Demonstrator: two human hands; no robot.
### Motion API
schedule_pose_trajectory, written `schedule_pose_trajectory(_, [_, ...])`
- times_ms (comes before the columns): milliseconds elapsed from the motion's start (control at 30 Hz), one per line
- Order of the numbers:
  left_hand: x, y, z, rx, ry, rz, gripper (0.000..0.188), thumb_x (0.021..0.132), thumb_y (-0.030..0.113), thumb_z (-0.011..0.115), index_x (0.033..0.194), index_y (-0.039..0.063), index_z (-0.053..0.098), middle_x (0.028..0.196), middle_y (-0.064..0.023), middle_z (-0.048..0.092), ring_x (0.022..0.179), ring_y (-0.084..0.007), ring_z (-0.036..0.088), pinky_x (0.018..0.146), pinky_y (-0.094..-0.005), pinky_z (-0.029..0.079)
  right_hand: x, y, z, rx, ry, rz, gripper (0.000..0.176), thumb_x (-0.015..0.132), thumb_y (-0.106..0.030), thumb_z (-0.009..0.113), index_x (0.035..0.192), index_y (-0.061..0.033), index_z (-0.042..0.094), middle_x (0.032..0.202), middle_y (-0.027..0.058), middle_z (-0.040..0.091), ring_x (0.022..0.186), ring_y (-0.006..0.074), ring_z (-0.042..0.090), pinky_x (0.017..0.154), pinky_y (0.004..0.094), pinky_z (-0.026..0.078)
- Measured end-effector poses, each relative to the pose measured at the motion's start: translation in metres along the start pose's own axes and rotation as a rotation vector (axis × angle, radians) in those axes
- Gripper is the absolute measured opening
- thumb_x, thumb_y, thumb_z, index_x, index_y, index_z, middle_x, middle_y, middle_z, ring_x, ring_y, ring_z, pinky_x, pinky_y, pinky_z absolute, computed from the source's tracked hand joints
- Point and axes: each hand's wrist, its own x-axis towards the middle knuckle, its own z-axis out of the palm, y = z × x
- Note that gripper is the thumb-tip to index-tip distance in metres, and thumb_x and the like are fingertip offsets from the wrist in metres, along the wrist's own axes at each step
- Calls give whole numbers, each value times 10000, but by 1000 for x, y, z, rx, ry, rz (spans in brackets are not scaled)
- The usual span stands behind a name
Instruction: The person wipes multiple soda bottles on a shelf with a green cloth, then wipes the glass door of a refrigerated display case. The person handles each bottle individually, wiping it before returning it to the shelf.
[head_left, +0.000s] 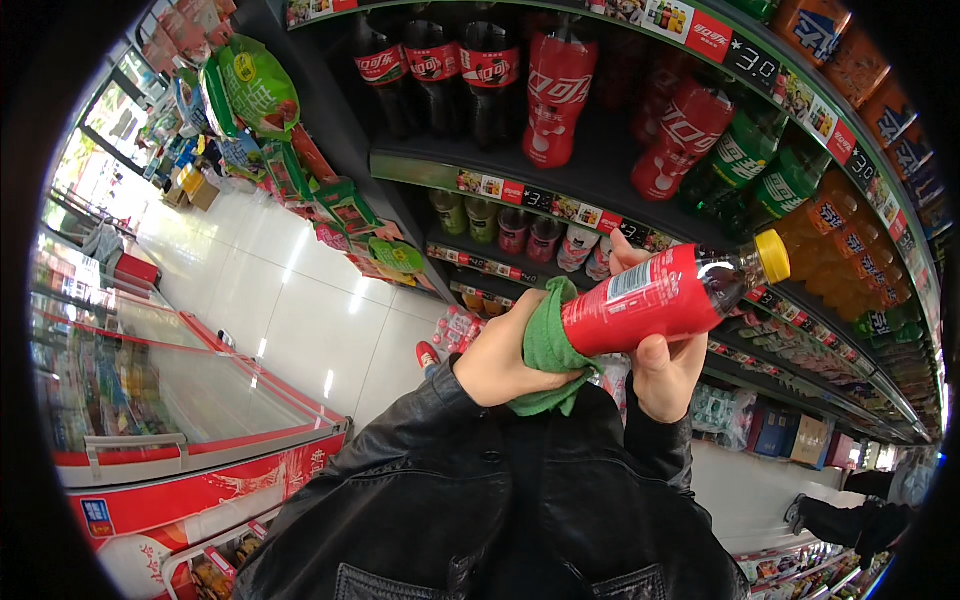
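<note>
A plastic bottle of cola (637, 300) with a red label and a yellow cap (772, 256) lies tilted across both hands, its cap end pointing right. My left hand (504, 352) presses a green cloth (551, 349) around the bottle's base end. My right hand (670, 367) grips the label part from below, with the thumb in front and fingertips showing beyond the far side. Behind the bottle, a shelf holds dark cola bottles (491, 75) and a red-wrapped Coca-Cola bottle (559, 97); another red-wrapped bottle (686, 135) leans beside green Sprite bottles (739, 154).
Orange soda bottles (840, 240) fill the shelf's right side. Smaller drinks (514, 229) stand on a lower shelf. Snack bags (259, 86) hang at the shelf end. A glass-topped chest freezer (202, 390) stands at left. Another person's dark-clothed legs (840, 521) show at lower right.
</note>
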Motion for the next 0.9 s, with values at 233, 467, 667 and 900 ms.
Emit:
schedule_pose_trajectory(233, [-4, -32, -12, 19, 156, -22, 691, 825, 58, 863, 1423, 16, 521, 1269, -144, 698, 1178, -185, 668, 991, -363, 535, -10, 5, 11, -137, -79, 137, 910, 767, 5, 913, 1464, -69, 333, 1462, 218, 552, 1360, 294, 558, 1129, 448, 487])
schedule_pose_trajectory(467, [-15, -18, -38, -92, 338, -21, 396, 881, 36, 772, 1263, -15, 681, 1066, -111, 774, 982, -150, 721, 879, -331, 569, 34, 8, 25, -781, 78, -80, 816, 832, -56, 878, 1471, -9, 374, 1283, 166, 665, 1184, 254, 670, 1030, 389, 534])
schedule_pose_trajectory(667, [-30, -25, -56, -270, 467, -93, 360, 951, 69, 763, 1286, -32, 680, 1121, -75, 763, 996, -133, 701, 895, -313, 562, 74, -6, 25, -752, 76, 104, 605, 864, -260, 846, 1285, 7, 502, 1090, 173, 754, 968, 262, 757, 871, 373, 581])
schedule_pose_trajectory(900, [-66, -78, -88, -358, 650, -140, 272, 953, 52, 748, 1205, -41, 702, 1089, -63, 754, 960, -132, 687, 867, -303, 544, 126, 1, 41, -979, 324, -165, 636, 849, -262, 859, 1267, 31, 480, 1058, 212, 755, 951, 322, 766, 843, 391, 586])
